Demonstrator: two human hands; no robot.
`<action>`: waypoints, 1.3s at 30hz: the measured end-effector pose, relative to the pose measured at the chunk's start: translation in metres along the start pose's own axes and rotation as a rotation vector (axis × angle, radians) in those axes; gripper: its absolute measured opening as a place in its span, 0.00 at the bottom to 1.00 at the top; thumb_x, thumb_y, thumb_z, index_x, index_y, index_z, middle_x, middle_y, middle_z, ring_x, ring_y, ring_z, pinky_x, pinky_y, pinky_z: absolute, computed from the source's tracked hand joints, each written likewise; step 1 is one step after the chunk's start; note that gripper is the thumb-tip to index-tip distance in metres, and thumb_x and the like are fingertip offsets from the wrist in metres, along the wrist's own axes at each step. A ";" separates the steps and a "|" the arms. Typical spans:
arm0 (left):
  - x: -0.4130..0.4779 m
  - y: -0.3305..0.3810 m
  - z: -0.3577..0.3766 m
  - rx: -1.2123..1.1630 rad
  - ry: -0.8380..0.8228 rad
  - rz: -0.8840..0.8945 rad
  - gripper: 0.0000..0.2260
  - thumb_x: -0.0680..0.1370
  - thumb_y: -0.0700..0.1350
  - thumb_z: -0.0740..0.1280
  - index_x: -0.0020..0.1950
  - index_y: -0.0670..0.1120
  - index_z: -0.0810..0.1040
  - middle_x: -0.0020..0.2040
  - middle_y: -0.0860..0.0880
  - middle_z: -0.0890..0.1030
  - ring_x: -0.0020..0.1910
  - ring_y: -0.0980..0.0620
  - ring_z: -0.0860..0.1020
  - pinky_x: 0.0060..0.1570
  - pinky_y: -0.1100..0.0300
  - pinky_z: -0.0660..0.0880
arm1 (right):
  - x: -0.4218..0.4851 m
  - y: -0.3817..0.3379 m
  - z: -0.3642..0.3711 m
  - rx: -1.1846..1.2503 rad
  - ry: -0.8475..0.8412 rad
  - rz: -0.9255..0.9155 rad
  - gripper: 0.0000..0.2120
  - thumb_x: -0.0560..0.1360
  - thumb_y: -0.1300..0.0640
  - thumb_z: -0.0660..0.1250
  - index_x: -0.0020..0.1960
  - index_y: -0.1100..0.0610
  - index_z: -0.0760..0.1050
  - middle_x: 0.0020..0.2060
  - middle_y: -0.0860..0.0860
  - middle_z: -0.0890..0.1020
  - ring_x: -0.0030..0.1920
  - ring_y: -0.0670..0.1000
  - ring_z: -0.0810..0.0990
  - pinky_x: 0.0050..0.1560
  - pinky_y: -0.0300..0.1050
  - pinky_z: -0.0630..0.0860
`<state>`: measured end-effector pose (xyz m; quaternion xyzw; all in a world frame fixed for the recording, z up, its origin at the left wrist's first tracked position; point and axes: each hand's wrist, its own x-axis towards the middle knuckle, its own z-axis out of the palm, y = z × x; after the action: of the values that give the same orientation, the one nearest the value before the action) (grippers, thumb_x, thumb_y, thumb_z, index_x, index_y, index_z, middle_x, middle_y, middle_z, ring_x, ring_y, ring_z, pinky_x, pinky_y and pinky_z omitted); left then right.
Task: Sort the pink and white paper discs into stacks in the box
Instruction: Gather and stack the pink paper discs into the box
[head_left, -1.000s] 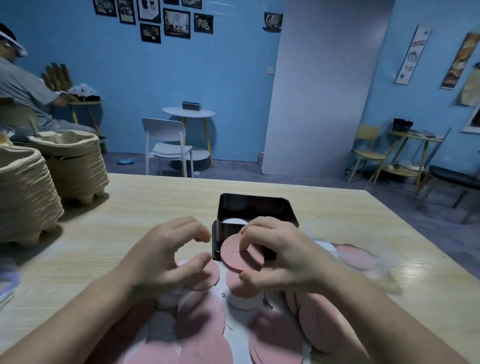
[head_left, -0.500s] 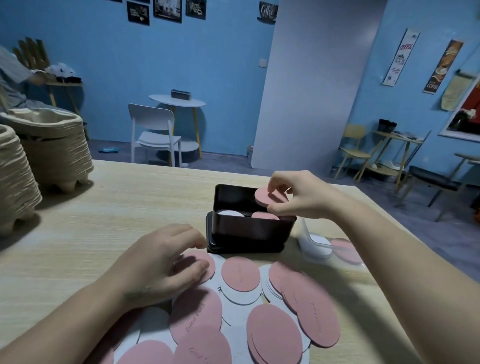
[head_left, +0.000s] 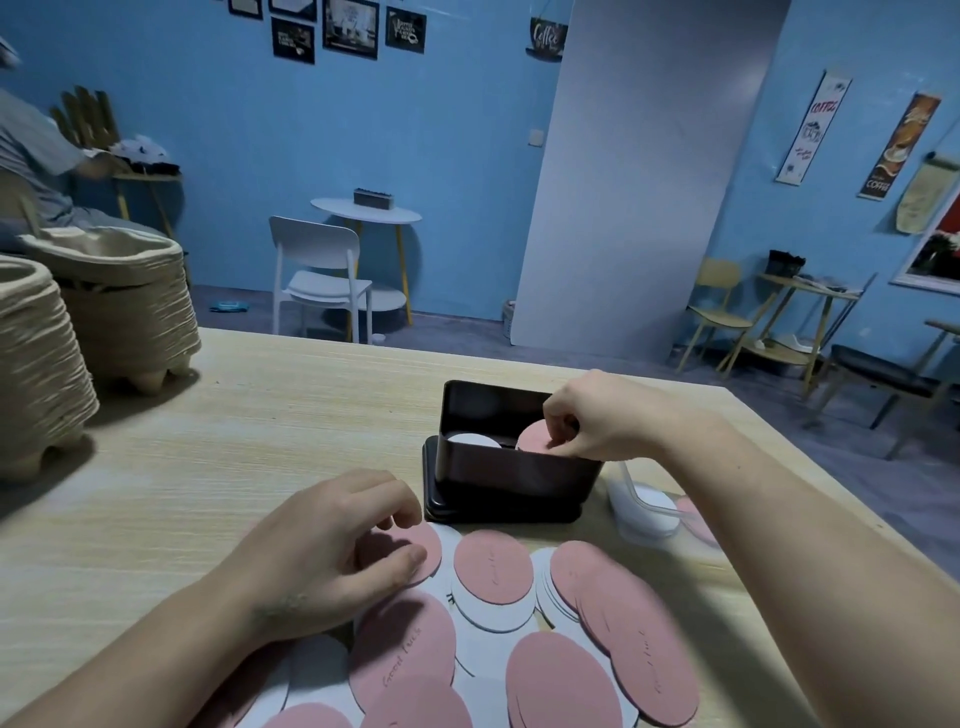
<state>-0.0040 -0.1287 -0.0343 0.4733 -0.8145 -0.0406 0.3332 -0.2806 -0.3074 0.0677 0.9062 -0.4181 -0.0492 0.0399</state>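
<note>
Blue-walled room, pale wood-grain table (head_left: 260, 441). Right hand (head_left: 587, 415) is pinching a thin matte pink paper disc (head_left: 537, 436) by its rim, inside the glossy black rectangular box (head_left: 509, 478), right side, beside the white disc stack (head_left: 472, 440). My call: it should be going down flat, edges aligned, released low. Left hand (head_left: 332, 551) is curling over a loose pink disc (head_left: 428, 545) in the fanned pile; actual grip unclear.

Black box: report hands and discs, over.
Right hand pinches round pink paper disc inside black rectangular box, right side, beside white disc stack. Left hand pinches loose pink disc on wooden table. Nothing blocking.
</note>
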 end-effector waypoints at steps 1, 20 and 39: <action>0.000 0.000 0.000 0.009 -0.003 0.000 0.07 0.77 0.59 0.68 0.51 0.59 0.75 0.45 0.64 0.75 0.47 0.61 0.76 0.43 0.61 0.75 | 0.001 -0.001 0.000 -0.024 -0.009 0.004 0.17 0.71 0.34 0.67 0.37 0.48 0.76 0.36 0.43 0.80 0.42 0.49 0.78 0.41 0.46 0.77; -0.001 0.002 -0.016 -0.035 0.056 -0.033 0.02 0.78 0.51 0.66 0.46 0.55 0.77 0.42 0.61 0.78 0.44 0.56 0.79 0.41 0.61 0.74 | -0.012 -0.003 0.004 0.201 0.433 -0.182 0.08 0.77 0.53 0.75 0.40 0.52 0.80 0.36 0.44 0.80 0.39 0.49 0.78 0.41 0.49 0.77; -0.050 -0.023 -0.048 0.049 -0.024 -0.280 0.07 0.75 0.55 0.67 0.50 0.55 0.79 0.47 0.60 0.79 0.50 0.56 0.79 0.49 0.57 0.76 | -0.032 -0.127 0.081 0.387 0.322 -0.531 0.17 0.80 0.40 0.63 0.60 0.50 0.77 0.56 0.47 0.81 0.59 0.52 0.77 0.58 0.50 0.77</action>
<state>0.0574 -0.0895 -0.0308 0.5898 -0.7452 -0.0724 0.3027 -0.2154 -0.2033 -0.0257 0.9700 -0.1584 0.1654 -0.0811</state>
